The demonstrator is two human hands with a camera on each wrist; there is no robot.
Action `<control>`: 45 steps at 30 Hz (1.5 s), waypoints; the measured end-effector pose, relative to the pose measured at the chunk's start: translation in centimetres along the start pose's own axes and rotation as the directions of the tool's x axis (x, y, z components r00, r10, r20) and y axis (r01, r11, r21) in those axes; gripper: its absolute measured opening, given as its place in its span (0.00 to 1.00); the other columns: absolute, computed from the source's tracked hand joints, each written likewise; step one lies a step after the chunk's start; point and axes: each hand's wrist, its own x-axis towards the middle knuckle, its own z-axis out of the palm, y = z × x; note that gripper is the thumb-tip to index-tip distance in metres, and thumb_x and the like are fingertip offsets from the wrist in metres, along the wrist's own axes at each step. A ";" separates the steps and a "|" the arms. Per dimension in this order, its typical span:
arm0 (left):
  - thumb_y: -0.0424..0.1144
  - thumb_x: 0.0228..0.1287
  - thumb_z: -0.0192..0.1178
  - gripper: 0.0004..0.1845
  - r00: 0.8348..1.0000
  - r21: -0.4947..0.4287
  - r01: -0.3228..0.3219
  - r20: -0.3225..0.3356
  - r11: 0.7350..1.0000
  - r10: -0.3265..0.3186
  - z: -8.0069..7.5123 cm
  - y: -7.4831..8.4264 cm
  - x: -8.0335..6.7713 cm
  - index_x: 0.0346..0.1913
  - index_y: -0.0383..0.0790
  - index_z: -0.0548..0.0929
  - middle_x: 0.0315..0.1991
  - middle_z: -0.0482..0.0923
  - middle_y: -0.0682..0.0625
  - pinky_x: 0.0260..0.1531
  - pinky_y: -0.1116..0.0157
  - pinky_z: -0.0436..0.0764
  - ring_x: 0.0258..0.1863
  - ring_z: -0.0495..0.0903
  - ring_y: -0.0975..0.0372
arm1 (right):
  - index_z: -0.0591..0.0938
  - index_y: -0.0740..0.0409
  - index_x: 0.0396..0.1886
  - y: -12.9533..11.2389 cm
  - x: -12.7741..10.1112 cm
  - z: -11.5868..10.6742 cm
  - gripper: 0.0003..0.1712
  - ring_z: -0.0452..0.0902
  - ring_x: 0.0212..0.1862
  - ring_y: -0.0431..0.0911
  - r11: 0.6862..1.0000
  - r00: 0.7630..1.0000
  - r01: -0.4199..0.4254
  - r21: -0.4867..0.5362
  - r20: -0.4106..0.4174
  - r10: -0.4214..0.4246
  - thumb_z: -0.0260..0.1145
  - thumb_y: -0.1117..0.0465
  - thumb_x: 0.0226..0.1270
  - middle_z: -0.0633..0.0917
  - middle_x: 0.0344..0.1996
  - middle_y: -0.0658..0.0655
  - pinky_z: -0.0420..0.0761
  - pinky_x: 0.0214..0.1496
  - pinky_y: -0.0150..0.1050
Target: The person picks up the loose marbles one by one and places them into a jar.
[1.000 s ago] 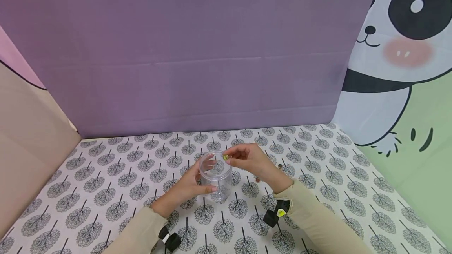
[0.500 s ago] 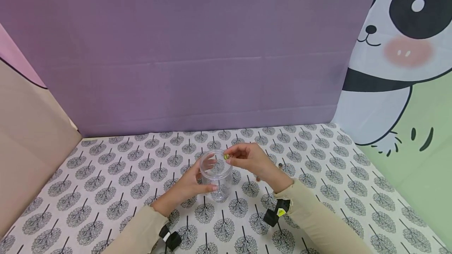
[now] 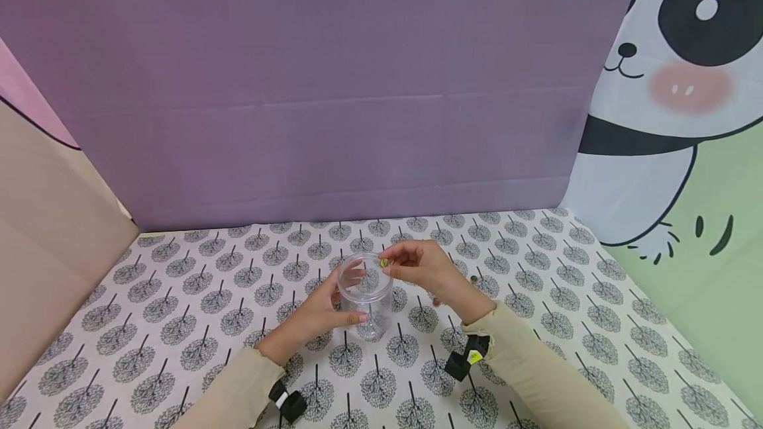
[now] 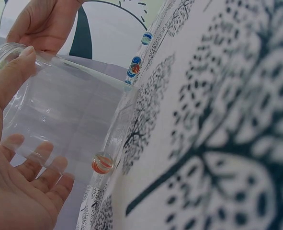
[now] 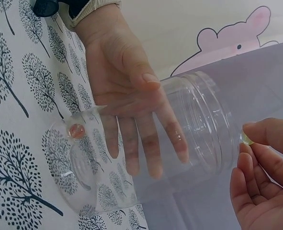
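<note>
A clear plastic jar [image 3: 374, 310] without a lid stands upright on the patterned cloth. My left hand [image 3: 318, 313] grips it from the left, thumb across the near side and fingers round the back. At the right side of the rim, my right hand [image 3: 424, 265] pinches a small yellow-green marble [image 3: 383, 263] between thumb and fingertips. The right wrist view shows that marble [image 5: 246, 139] close to the jar's mouth, mostly covered by the fingers. An orange-swirled marble [image 4: 102, 162] overlaps the base of the jar in both wrist views.
To the right of the jar, a reddish marble [image 3: 436, 302] and a dark marble [image 3: 473, 280] lie on the cloth [image 3: 197, 356]. Several blue marbles [image 4: 146, 38] show beyond the jar in the left wrist view. A purple curtain [image 3: 352, 85] hangs behind the table.
My right hand has risen very slightly at the rim, still pinching the yellow-green marble. The left hand and the jar stay where they were.
</note>
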 end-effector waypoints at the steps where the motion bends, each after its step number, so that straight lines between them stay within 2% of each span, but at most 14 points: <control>1: 0.34 0.48 0.72 0.52 1.000 0.001 0.001 0.000 1.000 -0.001 0.0 0.0 0.0 0.73 0.48 0.51 0.69 0.59 0.39 0.63 0.41 0.60 0.65 0.62 0.41 | 0.81 0.65 0.45 0.0 0.0 0.0 0.16 0.77 0.35 0.44 1.000 1.000 0.000 0.005 0.001 0.000 0.68 0.65 0.57 0.82 0.31 0.54 0.81 0.41 0.38; 6: 0.35 0.47 0.72 0.52 1.000 0.002 0.012 -0.005 1.000 -0.012 0.0 0.0 0.0 0.73 0.48 0.51 0.69 0.59 0.40 0.63 0.41 0.60 0.65 0.63 0.42 | 0.81 0.65 0.46 0.0 -0.1 0.0 0.16 0.77 0.35 0.44 1.000 1.000 0.000 0.018 0.005 0.000 0.68 0.65 0.57 0.82 0.32 0.54 0.81 0.44 0.43; 12: 0.35 0.47 0.72 0.52 1.000 0.003 0.012 -0.002 1.000 -0.012 0.0 0.1 -0.1 0.73 0.49 0.51 0.70 0.59 0.40 0.63 0.40 0.60 0.64 0.63 0.41 | 0.81 0.66 0.46 -0.1 -0.1 0.0 0.16 0.77 0.34 0.44 1.000 1.000 0.001 0.015 0.001 -0.001 0.68 0.66 0.57 0.82 0.31 0.54 0.81 0.42 0.40; 14: 0.34 0.48 0.71 0.52 1.000 0.001 0.011 -0.002 1.000 -0.011 0.0 0.1 -0.2 0.73 0.49 0.51 0.70 0.59 0.40 0.62 0.40 0.60 0.64 0.63 0.40 | 0.80 0.67 0.46 -0.1 -0.1 0.0 0.17 0.77 0.34 0.44 1.000 1.000 0.003 0.013 0.002 -0.003 0.68 0.66 0.57 0.82 0.31 0.54 0.81 0.43 0.42; 17: 0.34 0.48 0.71 0.51 1.000 0.000 0.017 -0.008 1.000 -0.017 0.0 0.2 -0.2 0.73 0.50 0.52 0.69 0.59 0.40 0.62 0.40 0.61 0.64 0.63 0.40 | 0.80 0.67 0.46 0.0 -0.1 0.0 0.17 0.77 0.34 0.44 1.000 1.000 0.010 0.021 0.005 -0.010 0.68 0.66 0.57 0.82 0.31 0.54 0.81 0.43 0.41; 21: 0.33 0.48 0.71 0.51 1.000 0.005 0.015 -0.007 1.000 -0.015 0.1 0.2 -0.1 0.73 0.50 0.52 0.69 0.59 0.40 0.62 0.40 0.62 0.63 0.64 0.40 | 0.80 0.68 0.46 0.0 -0.1 0.0 0.17 0.77 0.35 0.44 0.999 1.000 0.018 0.035 0.005 -0.018 0.68 0.66 0.57 0.82 0.32 0.54 0.80 0.40 0.34; 26: 0.33 0.48 0.71 0.51 1.000 0.004 0.018 -0.007 1.000 -0.018 0.1 0.2 -0.1 0.73 0.52 0.53 0.69 0.59 0.40 0.62 0.41 0.62 0.64 0.64 0.41 | 0.81 0.67 0.46 0.1 -0.1 0.0 0.16 0.77 0.34 0.44 0.999 1.000 0.019 0.036 0.002 -0.019 0.68 0.66 0.57 0.82 0.32 0.54 0.80 0.39 0.33; 35: 0.34 0.47 0.72 0.52 1.000 -0.004 0.022 -0.003 1.000 -0.022 0.1 0.3 -0.3 0.72 0.56 0.53 0.70 0.58 0.42 0.61 0.40 0.62 0.63 0.64 0.42 | 0.82 0.62 0.45 0.5 -0.3 -0.3 0.14 0.77 0.35 0.44 0.999 1.000 0.005 0.041 0.007 -0.005 0.68 0.65 0.58 0.83 0.32 0.54 0.82 0.42 0.39; 41: 0.33 0.48 0.71 0.51 1.000 -0.009 0.013 -0.004 1.000 -0.013 0.0 0.2 -0.2 0.72 0.55 0.53 0.70 0.59 0.41 0.61 0.39 0.62 0.63 0.64 0.41 | 0.81 0.63 0.47 0.7 -0.7 -0.8 0.17 0.77 0.37 0.47 1.000 1.000 -0.010 0.024 0.001 0.010 0.68 0.63 0.58 0.83 0.35 0.55 0.81 0.46 0.46; 45: 0.33 0.49 0.71 0.50 1.000 -0.008 0.003 0.002 1.000 -0.003 0.0 0.1 -0.1 0.73 0.53 0.53 0.69 0.58 0.39 0.61 0.39 0.62 0.63 0.64 0.40 | 0.80 0.65 0.47 1.0 -0.9 -1.0 0.17 0.78 0.39 0.48 1.000 1.000 -0.014 0.019 0.003 0.014 0.68 0.62 0.58 0.83 0.35 0.56 0.80 0.48 0.46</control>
